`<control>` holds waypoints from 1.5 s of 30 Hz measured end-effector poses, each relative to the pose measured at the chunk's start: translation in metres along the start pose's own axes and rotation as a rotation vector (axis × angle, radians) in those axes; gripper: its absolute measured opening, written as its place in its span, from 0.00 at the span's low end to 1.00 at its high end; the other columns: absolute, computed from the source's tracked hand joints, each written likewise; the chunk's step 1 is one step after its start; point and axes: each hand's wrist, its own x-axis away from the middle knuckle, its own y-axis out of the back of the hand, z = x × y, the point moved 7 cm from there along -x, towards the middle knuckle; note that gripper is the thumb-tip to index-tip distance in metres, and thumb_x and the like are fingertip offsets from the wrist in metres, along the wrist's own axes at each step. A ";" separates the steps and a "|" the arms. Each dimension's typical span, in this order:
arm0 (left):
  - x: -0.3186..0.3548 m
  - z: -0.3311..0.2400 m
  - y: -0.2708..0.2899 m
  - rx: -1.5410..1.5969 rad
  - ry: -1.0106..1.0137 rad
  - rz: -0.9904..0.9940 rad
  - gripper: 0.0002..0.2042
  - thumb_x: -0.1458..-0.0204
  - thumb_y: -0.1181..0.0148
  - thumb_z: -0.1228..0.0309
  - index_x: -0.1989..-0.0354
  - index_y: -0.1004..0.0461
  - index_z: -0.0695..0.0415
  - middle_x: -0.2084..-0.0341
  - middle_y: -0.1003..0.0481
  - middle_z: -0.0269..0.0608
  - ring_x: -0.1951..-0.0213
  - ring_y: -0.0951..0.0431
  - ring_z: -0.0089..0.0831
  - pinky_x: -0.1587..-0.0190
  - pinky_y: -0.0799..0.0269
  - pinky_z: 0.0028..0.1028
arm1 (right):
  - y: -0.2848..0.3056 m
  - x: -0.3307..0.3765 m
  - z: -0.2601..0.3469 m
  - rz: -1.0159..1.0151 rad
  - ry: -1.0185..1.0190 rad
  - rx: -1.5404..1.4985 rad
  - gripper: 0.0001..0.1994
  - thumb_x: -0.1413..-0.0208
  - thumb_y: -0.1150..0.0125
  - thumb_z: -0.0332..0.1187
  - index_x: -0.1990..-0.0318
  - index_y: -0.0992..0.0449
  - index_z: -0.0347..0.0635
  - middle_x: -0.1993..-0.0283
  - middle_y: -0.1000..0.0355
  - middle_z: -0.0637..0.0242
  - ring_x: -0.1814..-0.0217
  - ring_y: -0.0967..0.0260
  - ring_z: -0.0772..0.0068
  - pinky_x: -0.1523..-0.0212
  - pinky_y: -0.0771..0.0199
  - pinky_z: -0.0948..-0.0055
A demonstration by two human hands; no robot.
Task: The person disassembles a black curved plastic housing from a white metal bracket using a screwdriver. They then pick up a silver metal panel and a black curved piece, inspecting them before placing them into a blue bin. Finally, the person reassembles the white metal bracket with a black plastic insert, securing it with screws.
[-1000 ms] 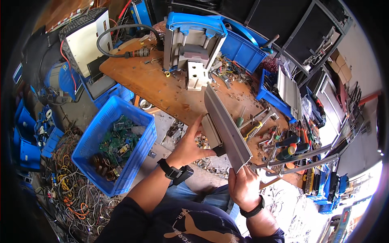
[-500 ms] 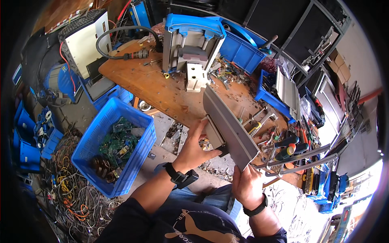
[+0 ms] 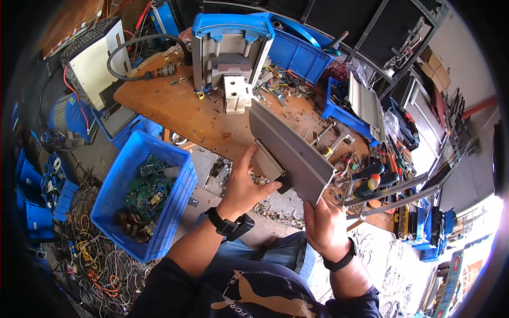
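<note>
Both hands are on it: a long grey plastic panel with a slightly curved face (image 3: 291, 151), held up at an angle over the near edge of the worn wooden workbench (image 3: 175, 108), one end pointing up toward the bench and the other down toward the person's lap. The left hand (image 3: 245, 185) wraps the panel's left side, fingers curled up along the back and the thumb stretched out across to a small dark block fixed on the underside. The right hand (image 3: 324, 225) grips the lower end from below, fingers closed around the edge, a dark band on that wrist and a black watch on the left one. Behind the panel on the bench stands a grey and blue machine housing with a blue top (image 3: 230, 50). Down to the left sits a blue plastic slatted crate filled with green circuit boards (image 3: 143, 196), with a tangle of coloured wires (image 3: 87, 265) heaped beside it on the floor. To the right of the panel, a scatter of screwdrivers with orange and black handles (image 3: 371, 177) lies on the bench.
</note>
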 end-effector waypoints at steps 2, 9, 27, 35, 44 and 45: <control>-0.002 0.004 0.000 0.030 0.056 0.003 0.48 0.70 0.25 0.64 0.39 0.48 0.64 0.43 0.42 0.51 0.44 0.37 0.40 0.47 0.38 0.34 | 0.002 -0.005 -0.001 0.004 -0.007 0.047 0.11 0.50 0.46 0.28 0.59 0.30 0.35 0.74 0.30 0.55 0.75 0.29 0.52 0.72 0.28 0.61; -0.014 0.008 0.009 0.483 0.140 0.118 0.36 0.48 0.41 0.57 0.37 0.50 0.62 0.45 0.37 0.47 0.44 0.37 0.34 0.45 0.39 0.35 | 0.009 -0.008 -0.006 -0.007 -0.057 0.027 0.11 0.49 0.46 0.28 0.58 0.29 0.36 0.73 0.29 0.54 0.74 0.29 0.51 0.72 0.28 0.59; -0.023 0.006 -0.002 0.405 0.127 0.170 0.50 0.61 0.28 0.63 0.34 0.59 0.62 0.46 0.38 0.50 0.44 0.36 0.38 0.41 0.43 0.36 | 0.011 -0.031 0.008 0.010 -0.050 0.052 0.09 0.45 0.49 0.32 0.61 0.32 0.38 0.76 0.29 0.55 0.77 0.29 0.52 0.77 0.28 0.59; -0.028 0.013 0.011 0.541 0.110 0.043 0.41 0.57 0.34 0.68 0.37 0.52 0.67 0.47 0.36 0.42 0.51 0.35 0.29 0.47 0.40 0.28 | 0.027 -0.056 0.025 -0.008 0.065 0.009 0.14 0.47 0.46 0.35 0.56 0.34 0.35 0.76 0.28 0.56 0.75 0.27 0.53 0.75 0.28 0.62; -0.030 0.017 0.007 0.551 0.074 0.089 0.39 0.55 0.37 0.69 0.37 0.52 0.67 0.43 0.39 0.45 0.46 0.37 0.31 0.42 0.46 0.28 | 0.017 0.006 -0.021 -0.163 -0.062 -0.216 0.26 0.57 0.35 0.34 0.48 0.33 0.37 0.53 0.31 0.52 0.55 0.31 0.50 0.57 0.28 0.61; -0.029 0.017 0.008 0.573 0.073 0.082 0.39 0.55 0.38 0.69 0.37 0.52 0.67 0.41 0.41 0.46 0.43 0.40 0.33 0.40 0.49 0.29 | 0.010 0.009 -0.023 -0.161 -0.066 -0.249 0.26 0.57 0.35 0.34 0.48 0.33 0.37 0.54 0.31 0.52 0.56 0.30 0.50 0.58 0.28 0.60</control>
